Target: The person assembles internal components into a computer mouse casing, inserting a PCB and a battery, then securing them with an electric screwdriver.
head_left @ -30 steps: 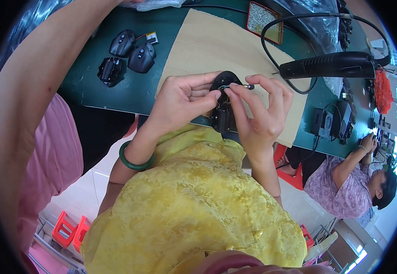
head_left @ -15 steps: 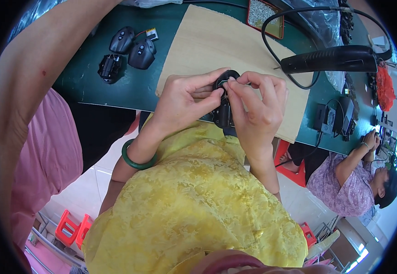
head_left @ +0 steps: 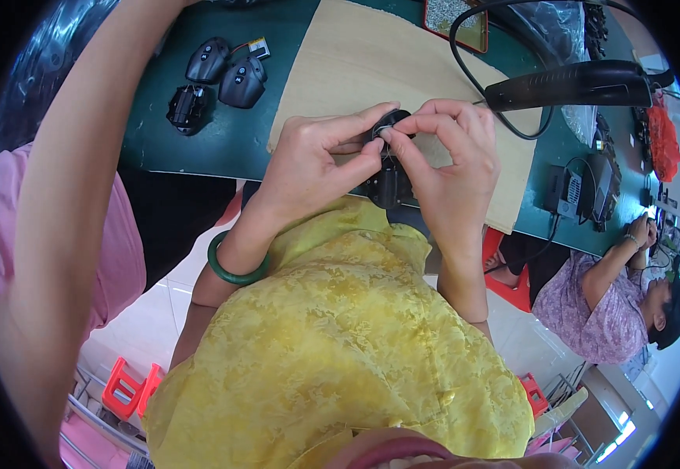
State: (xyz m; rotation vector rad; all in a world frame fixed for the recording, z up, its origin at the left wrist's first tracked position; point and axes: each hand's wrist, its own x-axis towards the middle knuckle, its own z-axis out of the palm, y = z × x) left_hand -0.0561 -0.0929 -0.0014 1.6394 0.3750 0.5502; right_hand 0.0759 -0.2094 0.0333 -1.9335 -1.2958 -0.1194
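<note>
A black plastic device housing point(head_left: 388, 187) is held upright over the near edge of the cardboard, its upper part open with thin light wires point(head_left: 388, 131) inside. My left hand point(head_left: 313, 160) grips the housing's upper part from the left, thumb and fingers closed on it. My right hand point(head_left: 457, 156) is closed in a pinch, thumb and forefinger at the wires. My fingertips hide much of the opening. Off to the left lie two black shells point(head_left: 208, 60) point(head_left: 242, 82), a small silver battery point(head_left: 258, 48) on a lead and another black housing point(head_left: 188, 109).
Brown cardboard point(head_left: 348, 59) covers part of the green table point(head_left: 176, 148). A black corded tool point(head_left: 567, 87) hangs at the right, before a tray of small grey parts point(head_left: 453, 23). A co-worker's arm point(head_left: 82, 164) reaches in at left; another person point(head_left: 598, 301) sits far right.
My right hand's fingers have shifted slightly at the wires, while my left hand keeps hold of the housing. The co-worker's arm at left has moved.
</note>
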